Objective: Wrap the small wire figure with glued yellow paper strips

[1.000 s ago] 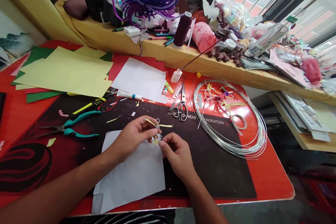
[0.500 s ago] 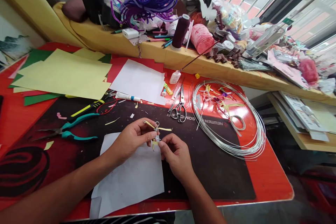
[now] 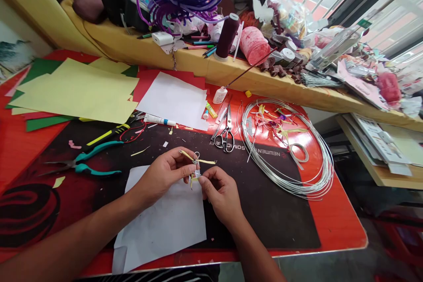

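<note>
Between thumb and fingers, my left hand [image 3: 168, 168] pinches a small wire figure [image 3: 195, 161] with a round loop on top and pale yellow strips wound along its arms. My right hand [image 3: 220, 190] is closed at the figure's lower end, thumb against forefinger, beside a short yellow strip [image 3: 194, 179]. Whether those fingers grip the strip's end or the wire is too small to tell. Both hands are above a white sheet [image 3: 161, 224] lying on the black desk mat [image 3: 264, 211].
Teal-handled pliers [image 3: 82, 163] lie open at the left. Scissors [image 3: 226, 134] and a glue bottle [image 3: 220, 95] are beyond my hands. A wire coil [image 3: 325, 163] lies right, with paper scraps and a tape roll [image 3: 300, 153] inside. Coloured paper [image 3: 76, 92] is stacked back left.
The camera view has shifted slightly. Both hands keep nearly the same hold on the wire figure, with little visible movement.
</note>
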A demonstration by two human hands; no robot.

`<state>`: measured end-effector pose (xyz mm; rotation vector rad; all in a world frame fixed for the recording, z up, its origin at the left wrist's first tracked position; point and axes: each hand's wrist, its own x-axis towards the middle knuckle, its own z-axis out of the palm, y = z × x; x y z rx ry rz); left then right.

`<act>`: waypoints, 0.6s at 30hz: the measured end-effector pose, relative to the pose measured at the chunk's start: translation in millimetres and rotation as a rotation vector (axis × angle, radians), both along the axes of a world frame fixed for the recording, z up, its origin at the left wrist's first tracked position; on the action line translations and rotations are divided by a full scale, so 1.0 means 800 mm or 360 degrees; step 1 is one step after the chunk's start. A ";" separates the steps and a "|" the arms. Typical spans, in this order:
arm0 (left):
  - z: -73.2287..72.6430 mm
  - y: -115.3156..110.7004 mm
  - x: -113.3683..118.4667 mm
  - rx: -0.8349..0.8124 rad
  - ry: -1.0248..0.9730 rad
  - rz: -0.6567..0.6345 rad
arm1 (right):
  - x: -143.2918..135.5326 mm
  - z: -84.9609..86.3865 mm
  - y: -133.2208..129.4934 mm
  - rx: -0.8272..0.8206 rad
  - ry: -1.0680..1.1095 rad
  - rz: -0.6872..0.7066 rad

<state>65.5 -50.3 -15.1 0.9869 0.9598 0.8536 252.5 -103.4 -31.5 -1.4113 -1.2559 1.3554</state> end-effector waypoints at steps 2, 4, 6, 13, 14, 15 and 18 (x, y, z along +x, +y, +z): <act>0.000 0.000 -0.001 -0.0003 -0.0015 -0.0008 | 0.000 0.000 0.000 0.0010 -0.0007 0.0008; -0.001 -0.001 -0.001 -0.0006 -0.0030 -0.0012 | 0.000 0.000 0.000 0.0019 -0.0011 0.0018; -0.001 -0.001 -0.001 -0.0011 -0.0041 -0.0007 | 0.000 0.000 0.000 0.0020 -0.0014 0.0024; -0.003 -0.004 -0.001 -0.0028 -0.0034 -0.0013 | -0.001 0.002 0.001 0.0037 -0.0028 0.0016; -0.003 -0.004 -0.002 -0.0029 -0.0030 -0.0016 | -0.001 0.002 0.001 0.0037 -0.0020 0.0016; -0.004 -0.004 -0.002 -0.0031 -0.0031 -0.0018 | -0.001 0.002 0.001 0.0036 -0.0013 0.0017; -0.005 -0.004 -0.002 -0.0040 -0.0049 -0.0024 | -0.002 0.001 0.000 0.0038 0.0006 0.0012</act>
